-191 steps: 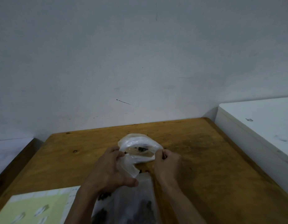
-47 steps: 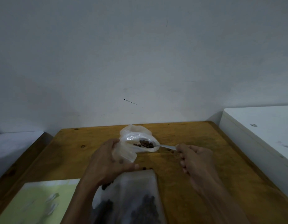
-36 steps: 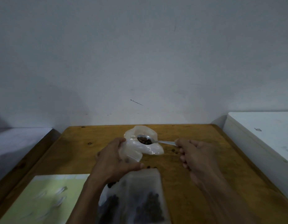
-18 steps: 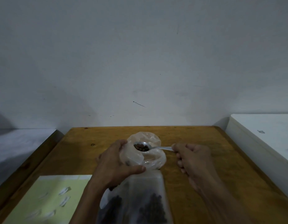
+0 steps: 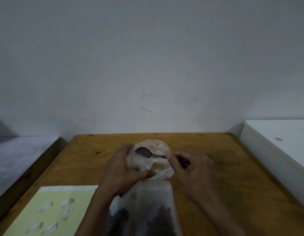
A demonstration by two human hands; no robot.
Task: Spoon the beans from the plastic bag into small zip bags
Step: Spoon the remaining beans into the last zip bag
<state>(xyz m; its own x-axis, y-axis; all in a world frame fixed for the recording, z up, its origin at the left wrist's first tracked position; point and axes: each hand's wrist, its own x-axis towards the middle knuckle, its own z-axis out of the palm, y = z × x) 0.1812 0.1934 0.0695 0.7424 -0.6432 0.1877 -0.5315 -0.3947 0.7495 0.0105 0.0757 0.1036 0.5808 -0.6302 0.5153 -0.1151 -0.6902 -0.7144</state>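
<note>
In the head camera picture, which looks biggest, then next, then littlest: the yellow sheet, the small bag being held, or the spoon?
1. Yellow sheet, partly cut off and nearer the camera.
2. Small zip bag gripped by the left hand.
3. Spoon, its handle hidden by the right hand.

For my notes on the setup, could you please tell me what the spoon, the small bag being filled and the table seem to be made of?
Spoon: probably metal, judging by its dull grey sheen and thin handle.
Small bag: thin clear plastic, crinkled and glossy, with the table showing through it.
Table: wood with a worn, yellowish-brown finish; a knot and dark stains are visible.
</note>
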